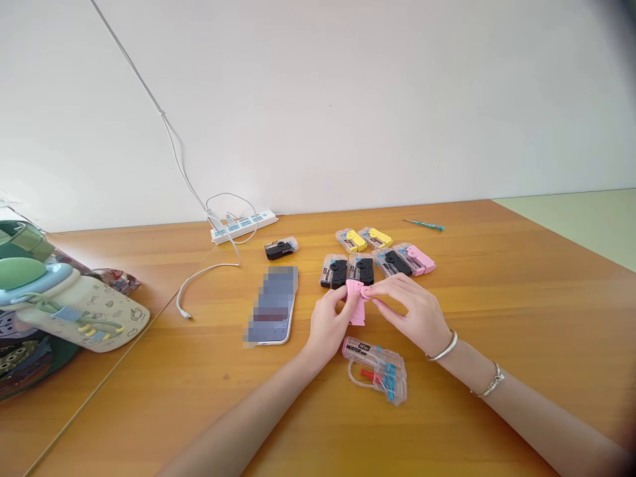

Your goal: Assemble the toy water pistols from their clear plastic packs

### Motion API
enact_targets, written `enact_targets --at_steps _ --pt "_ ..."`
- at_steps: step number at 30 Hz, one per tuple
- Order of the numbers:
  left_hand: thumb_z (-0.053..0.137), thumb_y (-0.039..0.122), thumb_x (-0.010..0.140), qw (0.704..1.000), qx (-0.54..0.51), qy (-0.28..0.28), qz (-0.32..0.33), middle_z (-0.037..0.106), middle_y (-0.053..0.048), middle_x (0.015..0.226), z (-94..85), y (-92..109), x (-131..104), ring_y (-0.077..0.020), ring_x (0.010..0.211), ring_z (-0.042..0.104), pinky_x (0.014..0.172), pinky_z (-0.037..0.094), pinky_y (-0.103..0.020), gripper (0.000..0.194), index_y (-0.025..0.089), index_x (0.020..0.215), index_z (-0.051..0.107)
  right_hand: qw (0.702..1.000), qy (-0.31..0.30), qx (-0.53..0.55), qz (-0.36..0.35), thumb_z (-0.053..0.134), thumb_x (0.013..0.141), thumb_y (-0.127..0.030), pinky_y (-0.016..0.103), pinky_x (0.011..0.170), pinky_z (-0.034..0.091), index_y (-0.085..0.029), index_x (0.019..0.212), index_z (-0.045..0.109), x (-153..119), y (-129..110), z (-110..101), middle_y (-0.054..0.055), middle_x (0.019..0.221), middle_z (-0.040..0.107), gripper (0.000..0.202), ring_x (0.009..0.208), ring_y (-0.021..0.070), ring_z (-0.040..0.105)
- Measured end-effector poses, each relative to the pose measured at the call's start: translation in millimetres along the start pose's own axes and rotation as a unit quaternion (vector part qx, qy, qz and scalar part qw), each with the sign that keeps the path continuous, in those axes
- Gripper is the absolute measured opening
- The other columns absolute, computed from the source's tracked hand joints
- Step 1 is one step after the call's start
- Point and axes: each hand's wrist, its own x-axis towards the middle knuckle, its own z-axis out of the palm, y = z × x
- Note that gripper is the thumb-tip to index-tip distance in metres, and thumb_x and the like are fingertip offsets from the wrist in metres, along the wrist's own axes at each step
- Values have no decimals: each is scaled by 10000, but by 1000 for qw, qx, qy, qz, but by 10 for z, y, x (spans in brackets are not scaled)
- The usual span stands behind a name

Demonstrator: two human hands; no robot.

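Observation:
My left hand (328, 321) is closed around a pink plastic grip piece (356, 314), held a little above the wooden table. The fingertips of my right hand (415, 310) pinch a small round pink part (366, 292) at the upper right side of that piece. Just below my hands lies a clear mini water gun body (380, 368), with blue and red parts and a tube showing inside. Beyond my hands sit several folded mini water guns: black ones (335, 271), yellow ones (377, 237) and a pink one (417, 258).
A phone (272, 308) lies left of my hands, and another black water gun (281, 248) is behind it. At the back stand a power strip (244, 226) and a white cable (203, 270). A screwdriver (424, 224) lies back right; a bottle (99, 315) lies at the left.

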Motion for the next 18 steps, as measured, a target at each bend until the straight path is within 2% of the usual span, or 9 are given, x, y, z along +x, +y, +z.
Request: enact_targets --at_steps 11,18 --pt "380 457 881 1000 -30 3 -7 661 4 818 4 35 -22 -142 718 530 655 425 -213 384 223 1004 657 998 29 43 -35 533 839 -138 309 694 506 -226 871 616 -4 -13 27 11 818 687 126 778 158 600" --pt "368 487 876 999 -34 -3 -21 610 13 704 5 38 -26 -123 644 492 569 381 -198 418 194 912 664 997 18 56 -53 531 845 -143 316 699 495 -226 868 610 3 -11 28 17 817 673 118 780 159 586"
